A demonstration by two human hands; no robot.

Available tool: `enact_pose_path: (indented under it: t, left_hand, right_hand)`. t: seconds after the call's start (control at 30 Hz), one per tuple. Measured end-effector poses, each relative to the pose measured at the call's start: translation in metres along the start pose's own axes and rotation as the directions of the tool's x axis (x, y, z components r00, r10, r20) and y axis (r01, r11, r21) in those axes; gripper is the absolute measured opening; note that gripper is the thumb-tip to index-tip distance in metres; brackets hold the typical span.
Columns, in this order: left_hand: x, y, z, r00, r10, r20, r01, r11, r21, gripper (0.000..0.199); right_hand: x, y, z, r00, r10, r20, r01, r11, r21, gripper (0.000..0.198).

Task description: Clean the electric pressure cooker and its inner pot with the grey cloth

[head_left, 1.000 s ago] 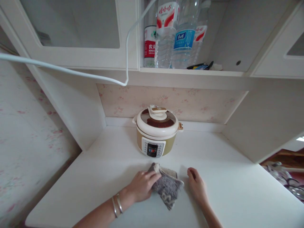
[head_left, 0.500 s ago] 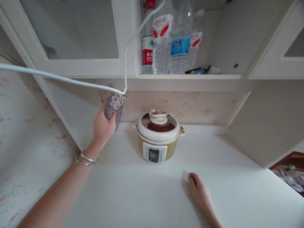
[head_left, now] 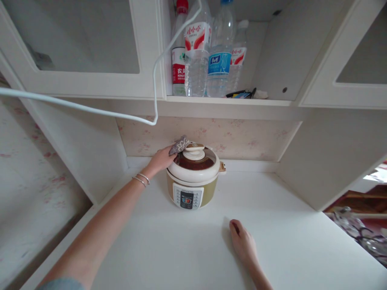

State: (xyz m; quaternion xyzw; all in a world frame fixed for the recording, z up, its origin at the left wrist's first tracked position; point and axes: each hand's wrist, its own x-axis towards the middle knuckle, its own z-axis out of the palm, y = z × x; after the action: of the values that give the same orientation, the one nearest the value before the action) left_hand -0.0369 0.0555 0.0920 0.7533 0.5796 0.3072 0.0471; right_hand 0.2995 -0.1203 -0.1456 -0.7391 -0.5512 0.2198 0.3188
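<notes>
My left hand (head_left: 163, 157) reaches across to the back left of the pressure cooker's lid. It is closed on a grey and cream patterned cloth (head_left: 180, 145), which is up against the left side of the lid handle (head_left: 195, 150). The electric pressure cooker (head_left: 193, 177), white and olive with a brown lid top and a front control panel, stands on the white counter (head_left: 181, 245). My right hand (head_left: 242, 241) rests on the counter at the front right of the cooker, its fingers curled in. Whether anything is inside those fingers is hidden.
Above the counter an open cabinet shelf (head_left: 236, 100) holds several plastic bottles (head_left: 196, 56) and small items (head_left: 242, 94). A white cable (head_left: 121, 116) hangs in front of the left cabinet door (head_left: 90, 84). Side panels (head_left: 317, 153) flank the counter.
My left hand has moved right and down with the cloth, from beside the cable to the cooker's lid. My right hand stays on the counter. The view has shifted slightly.
</notes>
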Motion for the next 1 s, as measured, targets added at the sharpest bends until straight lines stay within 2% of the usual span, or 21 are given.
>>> enact_pose_path:
  t: [0.1,0.17,0.23,0.3,0.37,0.47,0.6,0.67,0.73,0.8,0.87,0.93,1.0]
  left_hand:
    - [-0.025,0.0,-0.001,0.997,0.029,-0.065,-0.025,0.998,0.061,0.045]
    - [-0.046,0.005,0.0,0.989,0.09,-0.117,-0.075,0.989,0.13,0.048]
    - [-0.068,0.016,0.001,0.97,0.195,-0.143,-0.162,0.963,0.217,0.051]
    - [-0.086,0.031,0.004,0.94,0.326,-0.104,-0.283,0.912,0.298,0.053]
    - [-0.099,0.05,0.007,0.889,0.457,-0.012,-0.425,0.837,0.345,0.053]
    - [-0.105,0.081,0.018,0.779,0.613,0.135,-0.615,0.702,0.359,0.052]
    - [-0.091,0.121,0.041,0.621,0.74,0.259,-0.777,0.536,0.33,0.041]
    - [-0.076,0.141,0.054,0.576,0.758,0.305,-0.812,0.489,0.319,0.032]
    - [-0.054,0.16,0.063,0.573,0.736,0.36,-0.818,0.488,0.304,0.025]
    - [-0.025,0.179,0.069,0.6,0.664,0.446,-0.797,0.546,0.259,0.024]
    - [0.006,0.192,0.072,0.64,0.545,0.542,-0.733,0.644,0.218,0.027]
    - [0.037,0.198,0.071,0.68,0.462,0.569,-0.672,0.702,0.233,0.032]
    - [0.065,0.194,0.07,0.741,0.364,0.564,-0.588,0.758,0.284,0.036]
  right_hand:
    - [0.002,0.0,0.001,0.999,0.007,0.04,-0.005,0.999,-0.046,0.039]
    - [0.003,0.0,0.002,0.998,0.001,0.062,0.004,0.996,-0.086,0.04]
    - [0.004,0.001,0.004,0.997,-0.006,0.081,0.016,0.993,-0.118,0.041]
    - [0.004,0.002,0.005,0.995,-0.01,0.098,0.024,0.989,-0.145,0.04]
    - [0.004,0.002,0.006,0.995,-0.02,0.099,0.037,0.986,-0.163,0.039]
    - [0.002,0.001,0.006,0.996,-0.041,0.079,0.054,0.984,-0.17,0.038]
    - [0.001,0.001,0.007,0.997,-0.049,0.056,0.058,0.985,-0.164,0.037]
    - [0.002,0.002,0.007,0.997,-0.059,0.045,0.065,0.985,-0.159,0.036]
    - [0.003,0.003,0.008,0.997,-0.063,0.038,0.068,0.985,-0.157,0.036]
    - [0.004,0.002,0.007,0.998,-0.052,0.035,0.057,0.985,-0.162,0.036]
    - [0.004,0.001,0.007,0.999,-0.038,0.039,0.044,0.985,-0.167,0.035]
    - [0.004,0.0,0.006,0.998,-0.034,0.046,0.041,0.983,-0.176,0.035]
    - [0.005,-0.001,0.006,0.998,-0.03,0.05,0.039,0.982,-0.187,0.035]
